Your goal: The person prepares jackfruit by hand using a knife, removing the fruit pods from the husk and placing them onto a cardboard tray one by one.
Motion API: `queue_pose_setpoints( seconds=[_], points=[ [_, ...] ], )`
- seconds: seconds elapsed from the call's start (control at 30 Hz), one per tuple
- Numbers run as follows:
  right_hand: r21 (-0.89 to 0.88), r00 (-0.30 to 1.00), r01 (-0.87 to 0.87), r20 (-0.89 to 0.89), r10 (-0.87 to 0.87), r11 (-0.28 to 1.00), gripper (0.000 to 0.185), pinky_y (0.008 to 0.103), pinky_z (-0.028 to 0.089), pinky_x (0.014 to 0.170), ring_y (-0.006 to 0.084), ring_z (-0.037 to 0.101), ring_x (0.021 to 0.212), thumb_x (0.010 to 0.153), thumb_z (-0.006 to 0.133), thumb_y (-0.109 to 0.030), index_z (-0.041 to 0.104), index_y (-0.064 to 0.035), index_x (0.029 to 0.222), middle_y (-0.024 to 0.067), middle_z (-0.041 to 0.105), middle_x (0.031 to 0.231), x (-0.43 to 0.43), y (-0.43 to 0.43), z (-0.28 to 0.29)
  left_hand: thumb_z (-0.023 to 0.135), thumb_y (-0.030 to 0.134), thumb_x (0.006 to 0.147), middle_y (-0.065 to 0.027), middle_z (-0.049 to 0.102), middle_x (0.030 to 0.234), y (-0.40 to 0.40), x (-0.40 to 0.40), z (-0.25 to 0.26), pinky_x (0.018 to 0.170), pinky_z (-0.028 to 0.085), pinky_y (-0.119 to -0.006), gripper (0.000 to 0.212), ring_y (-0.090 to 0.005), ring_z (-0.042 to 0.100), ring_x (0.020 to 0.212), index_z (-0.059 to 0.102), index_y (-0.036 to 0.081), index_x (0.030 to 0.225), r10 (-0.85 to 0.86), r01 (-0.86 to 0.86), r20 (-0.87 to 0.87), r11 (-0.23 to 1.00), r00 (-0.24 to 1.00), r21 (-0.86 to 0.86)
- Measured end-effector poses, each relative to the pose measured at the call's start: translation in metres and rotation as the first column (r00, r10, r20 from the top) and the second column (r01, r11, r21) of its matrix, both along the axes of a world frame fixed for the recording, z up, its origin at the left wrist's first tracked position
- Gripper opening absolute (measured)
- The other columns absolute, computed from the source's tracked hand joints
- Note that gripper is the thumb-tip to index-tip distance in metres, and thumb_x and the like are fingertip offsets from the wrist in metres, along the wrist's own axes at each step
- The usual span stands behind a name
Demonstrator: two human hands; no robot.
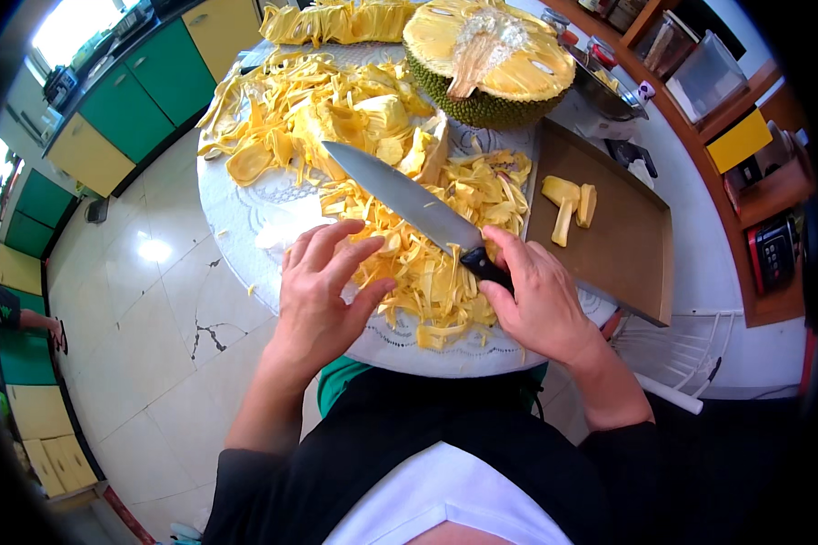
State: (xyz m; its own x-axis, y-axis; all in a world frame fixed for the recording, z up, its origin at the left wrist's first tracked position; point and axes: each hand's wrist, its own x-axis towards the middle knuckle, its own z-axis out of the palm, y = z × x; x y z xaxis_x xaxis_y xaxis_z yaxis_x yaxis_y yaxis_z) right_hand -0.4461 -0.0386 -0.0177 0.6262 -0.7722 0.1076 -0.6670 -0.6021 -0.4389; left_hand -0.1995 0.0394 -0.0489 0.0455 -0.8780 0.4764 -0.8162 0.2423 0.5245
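Note:
My right hand [542,293] is closed around the black handle of a large kitchen knife [409,201], its blade pointing up and to the left. Fingers apart, my left hand [324,286] hovers at the left edge of a heap of yellow jackfruit strands [443,289] and holds nothing that I can see. Beyond the blade lie a cut jackfruit chunk [327,129] and a bigger pile of jackfruit scraps [259,126]. A halved jackfruit [494,54] with green spiky rind rests cut face up at the table's back.
A lace-patterned white cloth [238,225] covers the round table. On the right, a brown cardboard tray [607,259] holds a few jackfruit pieces [562,197]. A metal bowl [603,85] stands behind it. A white wire rack [675,347] is at lower right. Another person's leg [37,320] shows far left.

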Motion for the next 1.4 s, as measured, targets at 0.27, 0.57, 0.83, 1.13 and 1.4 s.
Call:
queue_pose_setpoints(
  seconds=[0.27,0.57,0.83,1.13,1.4],
  points=[
    [0.009,0.96,0.057,0.275,-0.057,0.998,0.045,0.043,0.05,0.084,0.0399,0.061,0.097,0.087,0.058,-0.008,0.048,-0.0011,0.13,0.0219,0.059,0.11,-0.011,-0.005,-0.003,0.08,0.035,0.073,-0.0142,0.05,0.134,0.006,-0.025,-0.007,0.099,0.039,-0.048,0.056,-0.0365,0.046,0.123,0.062,0.014,0.123,-0.099,0.093,0.103,0.994,0.99,0.06],
    [-0.23,0.88,0.167,0.473,-0.04,0.959,0.04,0.0369,0.049,0.084,0.032,0.061,0.094,0.087,0.06,-0.003,0.053,0.0004,0.126,0.0179,0.06,0.106,-0.01,0.008,-0.002,0.081,0.039,0.072,-0.0167,0.054,0.128,-0.013,-0.053,0.003,0.102,0.038,-0.048,0.054,-0.0383,0.049,0.122,0.064,0.009,0.114,-0.082,0.083,0.083,0.997,0.993,-0.005],
    [0.015,0.812,0.172,0.564,-0.15,0.985,0.038,0.0311,0.049,0.082,0.0215,0.06,0.091,0.09,0.06,-0.005,0.053,0.0024,0.127,0.0137,0.06,0.106,-0.023,0.011,-0.008,0.075,0.021,0.08,-0.0115,0.063,0.105,-0.028,-0.047,0.009,0.088,0.04,-0.04,0.027,-0.0293,0.058,0.101,0.059,0.006,0.097,0.015,-0.022,-0.066,0.994,0.998,-0.104],
    [0.478,0.45,-0.186,0.818,-0.358,0.858,0.047,0.0183,0.042,0.057,0.0058,0.051,0.071,0.095,0.063,-0.016,0.045,0.0018,0.134,0.0027,0.055,0.093,-0.033,0.025,-0.015,0.069,0.014,0.081,-0.0138,0.065,0.109,-0.055,-0.025,0.001,0.1,0.038,-0.045,0.038,-0.0321,0.058,0.107,0.063,0.007,0.117,0.171,-0.172,0.116,0.985,0.978,-0.002],
    [0.514,0.426,-0.098,0.795,-0.431,0.852,0.046,0.0182,0.041,0.053,0.0056,0.05,0.065,0.093,0.066,-0.014,0.046,0.0027,0.131,0.0022,0.056,0.087,-0.044,0.031,-0.022,0.068,0.011,0.083,-0.0143,0.07,0.088,-0.061,-0.018,0.026,0.08,0.051,-0.035,0.017,-0.0274,0.067,0.084,0.07,0.005,0.098,0.009,-0.01,-0.335,1.0,0.942,-0.001]
  ],
)
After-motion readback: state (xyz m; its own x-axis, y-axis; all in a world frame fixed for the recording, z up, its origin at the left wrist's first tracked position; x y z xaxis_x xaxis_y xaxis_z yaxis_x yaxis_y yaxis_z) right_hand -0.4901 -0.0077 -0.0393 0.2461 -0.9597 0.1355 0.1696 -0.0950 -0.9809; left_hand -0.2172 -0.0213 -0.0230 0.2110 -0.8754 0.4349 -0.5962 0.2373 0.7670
